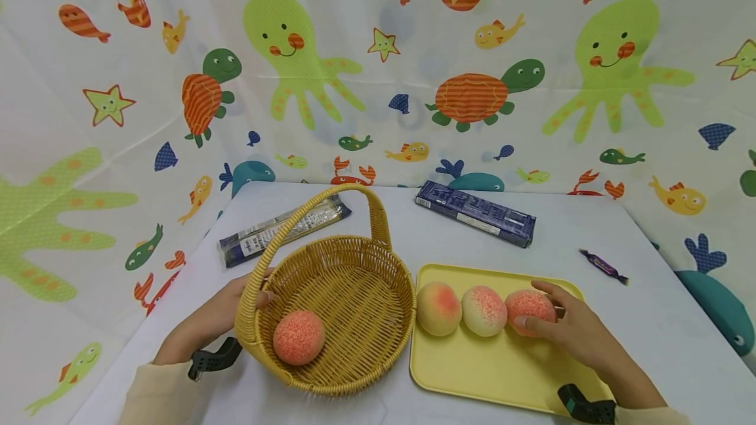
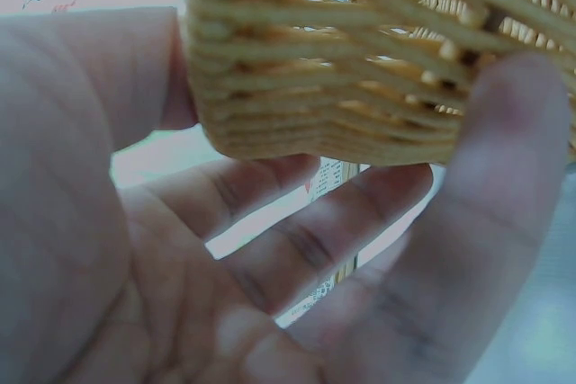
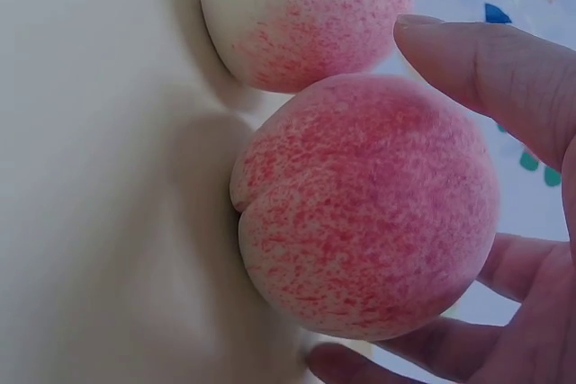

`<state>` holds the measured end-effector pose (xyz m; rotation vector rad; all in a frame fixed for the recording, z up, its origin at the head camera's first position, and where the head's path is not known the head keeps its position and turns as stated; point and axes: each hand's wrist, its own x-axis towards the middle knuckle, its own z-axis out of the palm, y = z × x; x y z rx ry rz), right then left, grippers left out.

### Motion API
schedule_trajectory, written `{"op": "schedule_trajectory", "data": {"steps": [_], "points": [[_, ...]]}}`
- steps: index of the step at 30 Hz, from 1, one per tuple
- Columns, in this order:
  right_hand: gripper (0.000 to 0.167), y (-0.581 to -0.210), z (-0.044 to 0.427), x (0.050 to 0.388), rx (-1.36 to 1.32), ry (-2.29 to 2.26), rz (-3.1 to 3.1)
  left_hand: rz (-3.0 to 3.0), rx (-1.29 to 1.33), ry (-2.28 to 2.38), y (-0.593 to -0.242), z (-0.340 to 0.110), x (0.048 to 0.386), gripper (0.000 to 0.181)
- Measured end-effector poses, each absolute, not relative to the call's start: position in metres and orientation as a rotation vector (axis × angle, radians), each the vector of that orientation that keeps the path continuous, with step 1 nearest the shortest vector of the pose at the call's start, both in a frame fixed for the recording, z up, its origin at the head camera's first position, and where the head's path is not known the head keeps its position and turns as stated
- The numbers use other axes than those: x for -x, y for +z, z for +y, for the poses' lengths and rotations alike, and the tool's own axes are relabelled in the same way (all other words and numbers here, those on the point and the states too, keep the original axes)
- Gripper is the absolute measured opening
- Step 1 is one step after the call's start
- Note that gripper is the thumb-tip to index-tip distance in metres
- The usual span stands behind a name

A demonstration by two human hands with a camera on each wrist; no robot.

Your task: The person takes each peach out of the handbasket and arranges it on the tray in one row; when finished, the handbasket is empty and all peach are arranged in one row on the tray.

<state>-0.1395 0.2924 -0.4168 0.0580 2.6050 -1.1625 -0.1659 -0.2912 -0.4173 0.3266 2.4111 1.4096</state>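
Observation:
A wicker basket (image 1: 331, 382) with a tall arched handle holds one reddish peach (image 1: 298, 338) at its front left. My left hand (image 1: 236, 303) grips the basket's left side; the left wrist view shows the thumb against the weave and other fingers beneath. On a yellow tray (image 1: 466, 372), three peaches sit in a row: a yellow-orange peach (image 1: 439, 309), a pale speckled peach (image 1: 484, 311) and a redder peach (image 1: 528, 310). My right hand (image 1: 569, 326) is around the redder peach, fingers behind it. In the right wrist view, a gap shows between the thumb (image 3: 486, 69) and this peach (image 3: 369, 209).
Behind the basket lies a flat dark-and-silver packet (image 1: 283, 228). A long dark blue box (image 1: 475, 213) is at the back, beyond the tray. A small purple wrapped candy (image 1: 604, 266) lies at the right. A patterned curtain (image 1: 366, 51) hangs behind the white table (image 1: 390, 222).

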Motion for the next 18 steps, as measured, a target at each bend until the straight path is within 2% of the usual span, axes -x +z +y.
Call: {"op": "schedule_trajectory", "data": {"steps": [6, 18], "points": [[0.104, -0.414, 0.288, 0.136, -0.016, -1.058, 2.654, 2.422, -0.319, 1.401, -0.417, -0.292, 0.165, 0.057], [0.106, -0.391, 0.257, 0.132, 0.150, -0.873, 2.950, 2.418, -0.287, 1.392, -0.416, -0.289, 0.165, 0.056]]}}
